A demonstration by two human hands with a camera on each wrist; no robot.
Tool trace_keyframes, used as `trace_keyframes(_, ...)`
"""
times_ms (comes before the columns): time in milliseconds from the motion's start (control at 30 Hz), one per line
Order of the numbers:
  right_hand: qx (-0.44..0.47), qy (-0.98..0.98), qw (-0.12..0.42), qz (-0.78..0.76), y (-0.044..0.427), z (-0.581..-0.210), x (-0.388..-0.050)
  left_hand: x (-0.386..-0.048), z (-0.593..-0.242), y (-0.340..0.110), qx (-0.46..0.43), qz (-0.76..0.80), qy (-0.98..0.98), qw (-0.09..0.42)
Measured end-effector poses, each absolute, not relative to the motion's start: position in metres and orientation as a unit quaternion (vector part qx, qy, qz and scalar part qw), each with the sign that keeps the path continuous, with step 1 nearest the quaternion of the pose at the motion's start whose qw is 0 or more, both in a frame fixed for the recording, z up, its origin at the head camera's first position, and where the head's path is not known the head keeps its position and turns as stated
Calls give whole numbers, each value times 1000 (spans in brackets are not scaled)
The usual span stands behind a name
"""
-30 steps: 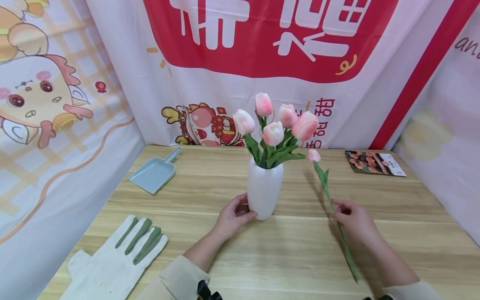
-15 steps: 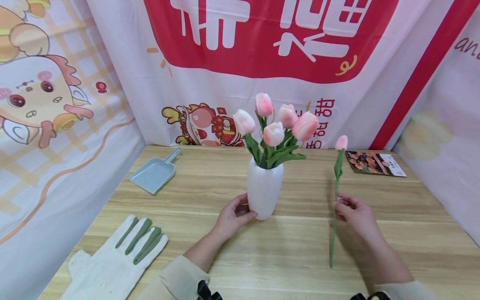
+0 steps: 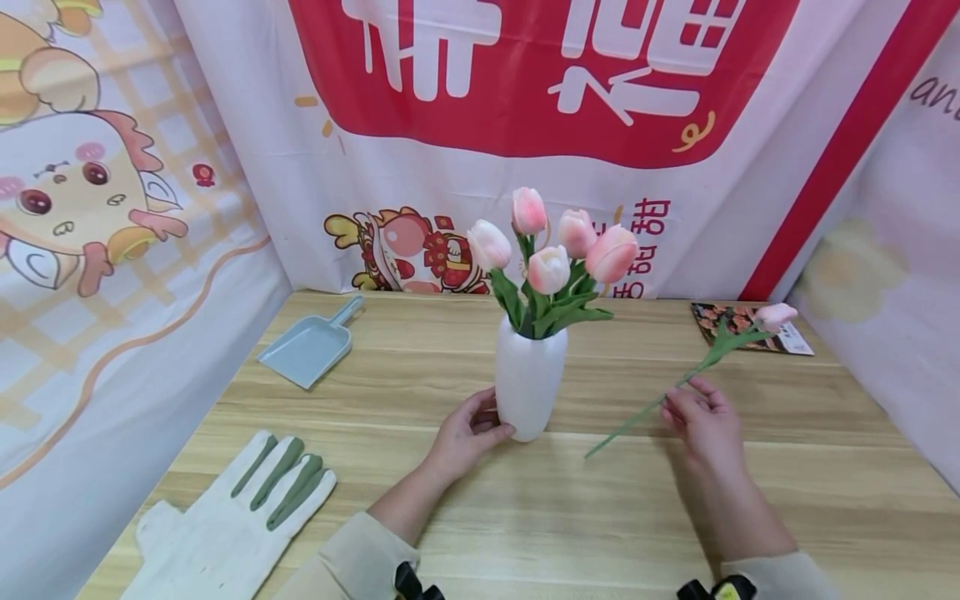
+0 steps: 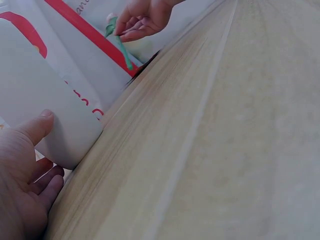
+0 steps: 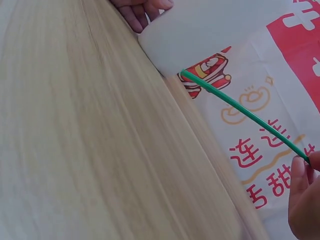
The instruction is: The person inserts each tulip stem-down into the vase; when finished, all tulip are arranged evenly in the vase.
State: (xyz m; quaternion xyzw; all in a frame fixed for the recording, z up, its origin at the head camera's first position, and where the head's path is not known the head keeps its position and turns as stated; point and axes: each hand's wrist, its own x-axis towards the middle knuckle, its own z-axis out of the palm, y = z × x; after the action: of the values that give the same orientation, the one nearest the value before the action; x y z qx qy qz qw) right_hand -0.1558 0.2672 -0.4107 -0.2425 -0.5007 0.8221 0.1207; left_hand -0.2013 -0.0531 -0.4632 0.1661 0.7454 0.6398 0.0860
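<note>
In the head view a white vase point(image 3: 527, 385) stands upright on the table, with several pink-and-white tulips point(image 3: 548, 269) in it. My left hand point(image 3: 463, 439) holds the vase low on its left side; in the left wrist view its thumb point(image 4: 41, 126) lies against the vase wall. To the right, my right hand point(image 3: 708, 427) pinches a single pink tulip point(image 3: 724, 341) by the stem, above the table. That tulip slants, bloom to the far right and bare stem end toward the vase. The green stem point(image 5: 245, 112) shows in the right wrist view.
A light blue dustpan point(image 3: 309, 346) lies at the back left. White gloves point(image 3: 210, 533) with green on the fingers lie at the front left. A printed card point(image 3: 789, 335) lies at the back right, partly behind the held tulip. Printed cloth point(image 3: 420, 175) hangs behind the table.
My right hand has turned the single tulip: its bloom swung from left to far right, and its stem end swung left toward the vase. The left hand and vase stay put.
</note>
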Motion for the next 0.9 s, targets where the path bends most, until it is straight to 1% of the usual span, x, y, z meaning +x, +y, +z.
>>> trace_keyframes(100,-262,-477,143,827,265,-409,-159,-201,-463,-53,168,641,744,85)
trace_keyframes(300,-265,-419,191,847,262,-407,-163,-201,-462,-54,169,639,745,87)
trace_keyframes(500,-259,-374,218,863,262,-397,-163,-200,-462,-54,168,639,746,89)
trace_keyframes(900,-222,-323,272,879,250,-342,-157,-201,-463,-54,165,639,746,90)
